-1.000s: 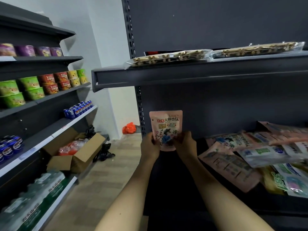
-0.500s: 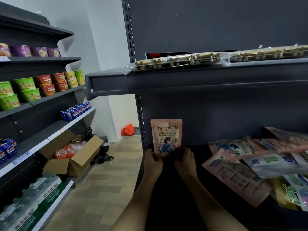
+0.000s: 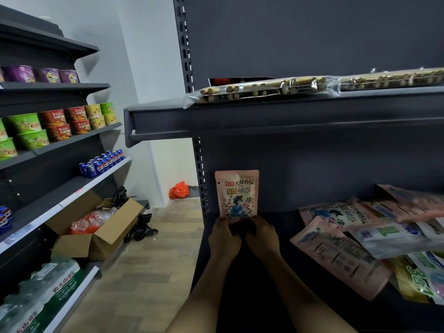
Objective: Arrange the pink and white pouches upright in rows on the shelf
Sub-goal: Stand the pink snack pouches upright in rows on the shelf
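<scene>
A pink pouch [image 3: 236,192] with a flower picture stands upright at the back left corner of the dark shelf [image 3: 264,272], against the back panel. My left hand [image 3: 223,239] and my right hand [image 3: 262,235] pinch its bottom edge from both sides. A loose heap of pink and white pouches [image 3: 365,227] lies flat and overlapping on the right part of the same shelf. The nearest one is a pink pouch lying back side up [image 3: 341,258].
The upper shelf [image 3: 264,116] juts out overhead and carries clear bags of stick snacks [image 3: 262,90]. A side rack at left holds cup noodles [image 3: 57,126], blue cans [image 3: 103,162] and water bottles [image 3: 36,292]. An open cardboard box [image 3: 96,227] sits on the floor.
Both hands have lowered the pink pouch from mid-air down and back onto the shelf, where it now stands against the back panel. The view has shifted slightly downward.
</scene>
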A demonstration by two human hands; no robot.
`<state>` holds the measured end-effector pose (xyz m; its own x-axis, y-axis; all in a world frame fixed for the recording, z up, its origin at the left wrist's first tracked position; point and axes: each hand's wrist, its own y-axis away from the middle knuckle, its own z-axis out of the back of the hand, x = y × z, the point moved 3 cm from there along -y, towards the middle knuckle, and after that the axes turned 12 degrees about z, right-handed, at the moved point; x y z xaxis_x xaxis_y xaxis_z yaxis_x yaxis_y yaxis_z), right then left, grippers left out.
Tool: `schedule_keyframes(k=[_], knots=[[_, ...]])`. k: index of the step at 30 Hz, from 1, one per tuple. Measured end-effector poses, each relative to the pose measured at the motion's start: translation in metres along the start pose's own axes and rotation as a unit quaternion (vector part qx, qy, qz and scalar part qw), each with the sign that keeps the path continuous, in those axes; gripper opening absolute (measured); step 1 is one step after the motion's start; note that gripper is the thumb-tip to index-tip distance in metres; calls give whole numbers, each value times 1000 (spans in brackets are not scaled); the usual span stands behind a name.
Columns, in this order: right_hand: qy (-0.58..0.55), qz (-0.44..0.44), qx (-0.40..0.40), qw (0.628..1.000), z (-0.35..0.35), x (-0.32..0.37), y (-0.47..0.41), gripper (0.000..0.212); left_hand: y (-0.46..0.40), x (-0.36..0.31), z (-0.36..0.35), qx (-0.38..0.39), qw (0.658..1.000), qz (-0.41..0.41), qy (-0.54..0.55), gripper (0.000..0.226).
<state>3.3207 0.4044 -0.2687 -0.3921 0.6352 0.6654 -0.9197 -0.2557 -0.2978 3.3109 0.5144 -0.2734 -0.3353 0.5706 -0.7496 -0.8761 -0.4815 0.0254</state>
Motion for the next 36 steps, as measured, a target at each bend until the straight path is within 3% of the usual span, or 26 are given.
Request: schedule_keyframes(k=[4,12,20,31,36], knots=[[68,-27,57,996,-4,1,-5,46,-9,0,-3,17,997,-7,-78,41],[107,-28,97,989,-6,2,-3,52,-4,8,-6,-14,991,-82,-101,47],[113,-61,127,984,-6,2,-8,62,-5,9,-12,52,977,-101,-182,58],[135,-65,150,977,-6,3,-9,65,0,6,-9,68,975,-87,-193,59],[70,-71,144,985,1,0,-14,62,-1,3,-5,46,990,-70,-117,53]])
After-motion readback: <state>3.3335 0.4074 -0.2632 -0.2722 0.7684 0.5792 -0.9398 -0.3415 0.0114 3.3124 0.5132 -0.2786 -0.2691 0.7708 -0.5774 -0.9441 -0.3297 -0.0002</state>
